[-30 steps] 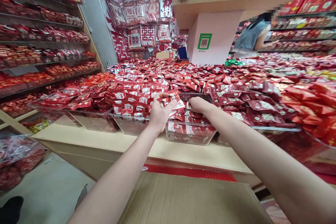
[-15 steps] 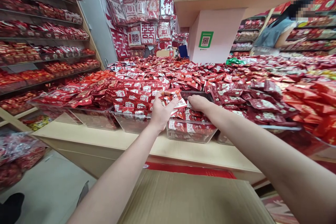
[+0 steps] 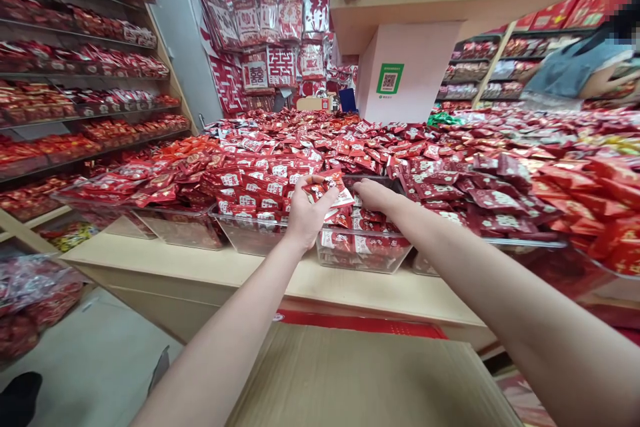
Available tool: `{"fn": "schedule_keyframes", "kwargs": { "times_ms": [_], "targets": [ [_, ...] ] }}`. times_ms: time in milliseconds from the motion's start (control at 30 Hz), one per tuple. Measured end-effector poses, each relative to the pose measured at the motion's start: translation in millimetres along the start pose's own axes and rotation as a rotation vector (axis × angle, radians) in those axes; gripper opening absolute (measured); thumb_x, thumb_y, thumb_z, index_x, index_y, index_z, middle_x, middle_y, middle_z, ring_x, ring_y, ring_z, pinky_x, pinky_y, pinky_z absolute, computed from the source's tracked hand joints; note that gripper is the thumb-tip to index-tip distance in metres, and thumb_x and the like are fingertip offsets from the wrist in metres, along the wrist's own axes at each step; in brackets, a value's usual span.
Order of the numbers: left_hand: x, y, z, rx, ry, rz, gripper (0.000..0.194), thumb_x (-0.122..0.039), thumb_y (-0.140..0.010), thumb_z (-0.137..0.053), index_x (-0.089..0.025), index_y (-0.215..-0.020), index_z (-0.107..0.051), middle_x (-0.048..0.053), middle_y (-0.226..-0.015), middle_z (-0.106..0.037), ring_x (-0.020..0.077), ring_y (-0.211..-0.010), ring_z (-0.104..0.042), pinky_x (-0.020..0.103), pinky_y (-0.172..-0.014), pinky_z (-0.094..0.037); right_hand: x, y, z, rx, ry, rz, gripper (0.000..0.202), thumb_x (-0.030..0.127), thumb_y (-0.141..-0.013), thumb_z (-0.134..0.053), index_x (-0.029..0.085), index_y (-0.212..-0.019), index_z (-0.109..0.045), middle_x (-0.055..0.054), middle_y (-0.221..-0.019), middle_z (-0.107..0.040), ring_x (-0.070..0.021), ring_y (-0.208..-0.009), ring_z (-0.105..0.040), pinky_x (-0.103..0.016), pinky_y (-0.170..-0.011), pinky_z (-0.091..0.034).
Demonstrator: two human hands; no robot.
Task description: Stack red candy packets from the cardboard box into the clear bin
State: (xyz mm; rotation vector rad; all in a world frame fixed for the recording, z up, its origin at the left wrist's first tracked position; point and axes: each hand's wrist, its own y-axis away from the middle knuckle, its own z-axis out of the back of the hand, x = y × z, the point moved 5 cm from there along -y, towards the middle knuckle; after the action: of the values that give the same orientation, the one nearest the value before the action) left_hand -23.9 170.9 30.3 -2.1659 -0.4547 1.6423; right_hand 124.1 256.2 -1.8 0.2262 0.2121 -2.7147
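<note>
My left hand (image 3: pixel 309 211) is closed round several small red-and-white packets (image 3: pixel 332 188), just over the left part of a clear plastic bin (image 3: pixel 363 259). More packets of the same kind lie inside that bin. My right hand (image 3: pixel 369 194) reaches into the bin's right part, its fingers bent down among the packets; the fingertips and whatever they grip are hidden. A neighbouring bin (image 3: pixel 255 236) to the left is heaped with red packets, and dark red packets (image 3: pixel 500 197) are piled to the right.
A cardboard box (image 3: pixel 360 377) stands in front of the wooden counter edge (image 3: pixel 200 265). Shelves of packets (image 3: pixel 85 100) line the left. A pillar with a green code sign (image 3: pixel 390 79) rises behind the bins. A person in blue (image 3: pixel 565 73) is at the back right.
My right hand has shifted slightly left in the bin. My left hand stays almost in place with its packets. The person at the back has moved to the right.
</note>
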Motion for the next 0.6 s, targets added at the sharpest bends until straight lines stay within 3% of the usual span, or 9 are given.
{"fn": "schedule_keyframes", "kwargs": {
  "times_ms": [133, 233, 333, 400, 467, 600],
  "targets": [
    [1, 1, 1.5, -0.001, -0.037, -0.004, 0.031, -0.021, -0.066, -0.059, -0.02, -0.093, -0.043, 0.0, -0.082, -0.056, 0.0125, -0.073, -0.057, 0.029, -0.071, -0.046, -6, 3, 18, -0.145, -0.214, -0.117, 0.015, 0.012, -0.067, -0.052, 0.013, -0.08, -0.06, -0.009, -0.082, -0.063, -0.018, -0.076, -0.056, -0.024, -0.068, -0.04],
    [1, 1, 1.7, 0.0, -0.08, -0.027, 0.039, -0.018, -0.067, -0.058, -0.021, -0.102, -0.041, 0.001, -0.089, -0.058, 0.0139, -0.079, -0.058, 0.032, -0.076, -0.045, -7, 9, 39, -0.322, -0.595, -0.231, 0.019, 0.029, -0.075, -0.048, 0.014, -0.076, -0.059, -0.006, -0.071, -0.061, -0.0142, -0.065, -0.054, -0.024, -0.061, -0.041],
    [-1, 0, 1.7, -0.005, -0.109, -0.049, 0.046, -0.017, -0.067, -0.059, -0.022, -0.108, -0.038, 0.003, -0.096, -0.057, 0.015, -0.086, -0.057, 0.034, -0.081, -0.044, 10, 18, 54, -0.274, -1.154, -0.134, 0.044, 0.05, -0.079, -0.034, 0.013, -0.077, -0.057, -0.003, -0.065, -0.058, -0.0095, -0.054, -0.05, -0.022, -0.052, -0.04],
    [-3, 0, 1.5, -0.002, -0.129, -0.07, 0.049, -0.017, -0.066, -0.06, -0.022, -0.109, -0.038, 0.004, -0.1, -0.056, 0.0156, -0.09, -0.056, 0.034, -0.083, -0.043, 28, 27, 65, -0.188, -1.39, -0.003, 0.045, 0.055, -0.074, -0.04, 0.013, -0.074, -0.056, -0.001, -0.061, -0.055, -0.0065, -0.048, -0.046, -0.02, -0.047, -0.039],
    [-5, 1, 0.7, 0.016, -0.159, -0.091, 0.05, -0.017, -0.065, -0.062, -0.022, -0.109, -0.039, 0.004, -0.101, -0.056, 0.0158, -0.091, -0.055, 0.033, -0.084, -0.042, 39, 38, 74, -0.174, -1.444, 0.051, 0.038, 0.051, -0.066, -0.055, 0.013, -0.068, -0.055, 0.002, -0.057, -0.052, -0.0045, -0.045, -0.042, -0.018, -0.043, -0.036],
    [-6, 1, 1.0, 0.0, -0.196, -0.106, 0.046, -0.016, -0.064, -0.062, -0.021, -0.105, -0.042, 0.003, -0.095, -0.057, 0.0143, -0.083, -0.057, 0.032, -0.08, -0.044, 34, 55, 89, -0.261, -1.46, -0.014, 0.03, 0.04, -0.059, -0.066, 0.013, -0.063, -0.053, 0.003, -0.053, -0.053, -0.0047, -0.045, -0.045, -0.018, -0.042, -0.036]
  ]
}}
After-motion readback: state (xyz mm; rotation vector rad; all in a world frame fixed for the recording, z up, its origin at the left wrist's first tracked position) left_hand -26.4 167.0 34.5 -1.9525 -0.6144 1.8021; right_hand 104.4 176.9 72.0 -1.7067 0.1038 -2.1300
